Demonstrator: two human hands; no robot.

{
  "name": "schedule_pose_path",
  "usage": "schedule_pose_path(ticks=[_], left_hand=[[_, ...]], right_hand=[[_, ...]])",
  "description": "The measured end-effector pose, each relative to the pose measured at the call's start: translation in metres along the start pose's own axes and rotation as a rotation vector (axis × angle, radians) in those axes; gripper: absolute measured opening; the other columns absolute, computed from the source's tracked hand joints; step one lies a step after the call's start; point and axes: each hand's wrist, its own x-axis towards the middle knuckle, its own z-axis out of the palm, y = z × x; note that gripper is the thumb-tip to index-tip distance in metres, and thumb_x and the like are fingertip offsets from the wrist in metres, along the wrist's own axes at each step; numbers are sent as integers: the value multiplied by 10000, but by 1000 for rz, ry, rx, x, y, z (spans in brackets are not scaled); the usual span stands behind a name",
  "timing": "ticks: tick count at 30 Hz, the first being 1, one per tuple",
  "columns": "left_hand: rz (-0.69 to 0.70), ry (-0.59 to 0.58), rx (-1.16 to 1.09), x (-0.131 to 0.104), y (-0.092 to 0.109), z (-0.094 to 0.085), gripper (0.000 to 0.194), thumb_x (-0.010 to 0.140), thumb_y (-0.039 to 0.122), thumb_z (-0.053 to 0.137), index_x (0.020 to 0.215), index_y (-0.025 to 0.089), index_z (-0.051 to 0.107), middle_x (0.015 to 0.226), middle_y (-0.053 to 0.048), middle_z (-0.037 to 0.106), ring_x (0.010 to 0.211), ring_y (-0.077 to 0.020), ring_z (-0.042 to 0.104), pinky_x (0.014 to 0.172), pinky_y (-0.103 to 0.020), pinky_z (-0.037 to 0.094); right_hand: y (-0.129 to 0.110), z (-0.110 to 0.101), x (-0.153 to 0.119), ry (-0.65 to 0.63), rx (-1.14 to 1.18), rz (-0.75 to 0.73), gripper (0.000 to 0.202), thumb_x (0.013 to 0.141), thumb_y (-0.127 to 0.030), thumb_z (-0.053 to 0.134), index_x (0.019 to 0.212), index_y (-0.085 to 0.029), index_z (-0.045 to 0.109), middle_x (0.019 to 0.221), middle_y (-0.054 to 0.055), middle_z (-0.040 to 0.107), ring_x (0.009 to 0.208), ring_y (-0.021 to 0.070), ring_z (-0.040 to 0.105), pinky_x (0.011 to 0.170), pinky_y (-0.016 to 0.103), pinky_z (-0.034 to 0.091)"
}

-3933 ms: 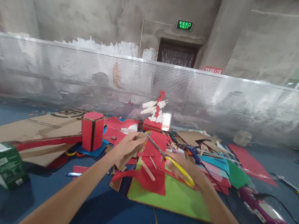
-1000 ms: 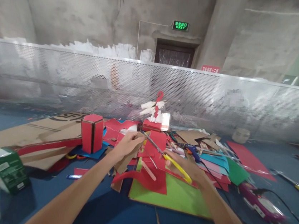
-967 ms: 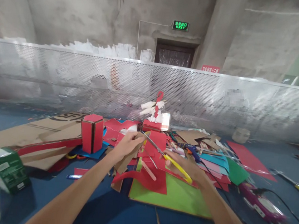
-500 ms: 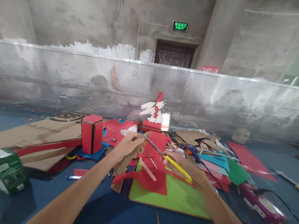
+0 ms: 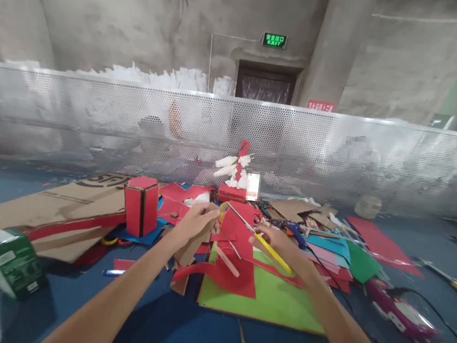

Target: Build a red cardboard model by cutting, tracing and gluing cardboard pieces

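Observation:
Over the pile of red paper [image 5: 237, 277], my left hand [image 5: 196, 224] is closed in a pinch. Brown cardboard [image 5: 189, 248] shows under its fingers and appears to be gripped there; the fingertips partly hide it. My right hand [image 5: 276, 242] is wrapped round yellow-handled scissors [image 5: 271, 252]. Their metal blades point up and left, with the tip just right of my left fingertips and apart from them. Below both hands lie a pale pink strip [image 5: 227, 261] and a green board [image 5: 271, 303].
A red box-like column [image 5: 141, 206] stands left on blue paper, beside large flat cardboard [image 5: 64, 202]. Behind are a red-and-white flower model [image 5: 237, 167] and a perforated metal screen [image 5: 177, 116]. Right lie a blue glue gun [image 5: 297, 235] with a cord and a purple device [image 5: 400, 312].
The scissors and my right hand have shifted slightly right, and the blade tip has come away from my left fingers. My left hand stays nearly in place.

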Motion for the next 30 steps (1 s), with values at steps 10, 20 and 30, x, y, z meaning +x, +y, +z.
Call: schedule_pose_path(ticks=[10, 20, 30], left_hand=[[424, 76, 192, -11, 18, 0, 283, 920, 469, 685, 924, 200, 774, 938, -81, 735, 861, -199, 686, 782, -319, 571], [591, -280, 314, -18, 5, 14, 175, 953, 401, 668, 1016, 386, 830, 1245, -92, 684, 1147, -255, 648, 951, -452, 601], [517, -265, 466, -12, -20, 16, 228, 877, 332, 771, 1100, 345, 815, 1622, -52, 427, 1472, -346, 423, 1202, -554, 394]], right_hand=[[9, -6, -11, -156, -353, -12, 215, 809, -326, 698, 974, -205, 762, 876, 86, 765, 809, 251, 694, 666, 293, 407], [-26, 13, -1, -25, 1112, 45, 476, 899, -648, 637, 1065, -207, 707, 954, 60, 734, 812, 170, 678, 577, 233, 473], [-22, 33, 14, 258, 1288, 116, 375, 698, -415, 878, 902, -198, 649, 765, -25, 682, 632, 103, 600, 573, 219, 467]])
